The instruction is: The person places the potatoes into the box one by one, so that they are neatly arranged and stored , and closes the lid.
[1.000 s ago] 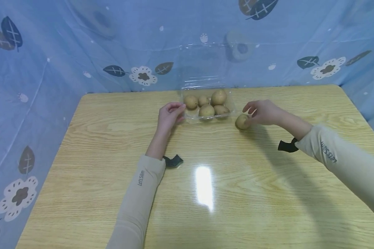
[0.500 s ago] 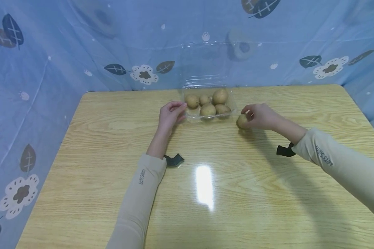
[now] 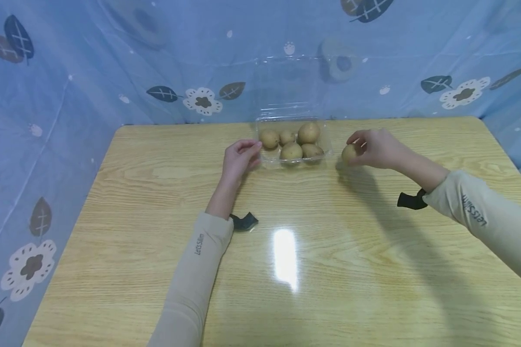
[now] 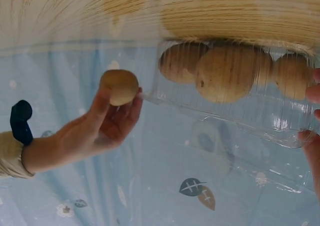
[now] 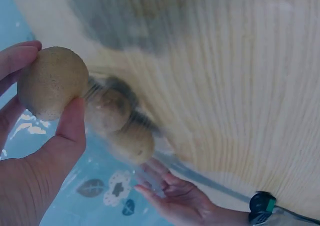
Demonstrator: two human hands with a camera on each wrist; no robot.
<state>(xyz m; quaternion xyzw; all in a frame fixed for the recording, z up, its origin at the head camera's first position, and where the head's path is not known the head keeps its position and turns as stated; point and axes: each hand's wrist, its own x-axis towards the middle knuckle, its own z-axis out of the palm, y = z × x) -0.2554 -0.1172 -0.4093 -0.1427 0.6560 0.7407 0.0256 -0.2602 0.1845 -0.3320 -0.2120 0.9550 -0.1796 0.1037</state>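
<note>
The right hand (image 3: 375, 147) pinches a potato (image 3: 349, 153) above the bench (image 3: 330, 250); the left hand (image 3: 239, 159), fingers curled, grips the clear tray (image 3: 327, 144) edge.

A small, round, tan potato (image 3: 349, 153) with a speckled skin is pinched in the fingertips of the right hand (image 3: 375, 148), lifted off the table, just at 3 o'clock of a clear plastic box (image 3: 325, 144) holding 5 similar potatoes, lid open.
</note>
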